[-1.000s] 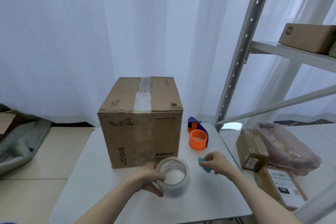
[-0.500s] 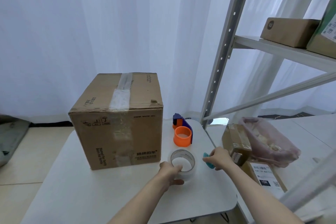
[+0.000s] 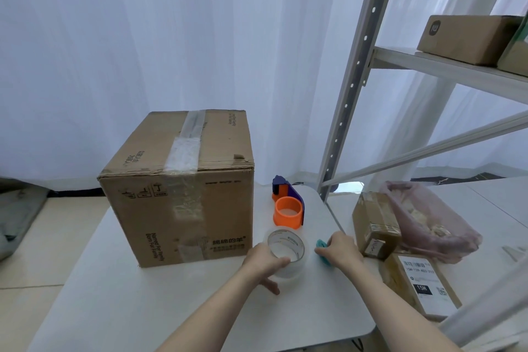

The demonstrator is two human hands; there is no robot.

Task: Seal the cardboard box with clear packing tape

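Both forearms reach forward from the near edge of the white table, roughly parallel and angled slightly leftward. The left hand lies palm down on the near left side of the roll of clear tape, which rests flat on the table with its hole facing up. The fingers curl over the rim into the hole and the thumb stretches out low against the roll's outer wall, so the hand grasps the roll. The right hand sits just right of the roll, palm down near the table's right edge, its fingers closed on a small teal object; only part of that object shows, and what it is cannot be told.

The cardboard box stands on the table's left half toward the far edge, its flaps shut, with a strip of clear tape along the top seam and down the front face. The tape roll lies just off the box's near right corner. Behind the roll, near the far right corner of the table, stands an orange and blue tape dispenser. Beyond the right edge, parcels and a pink bag lie by a metal shelf.
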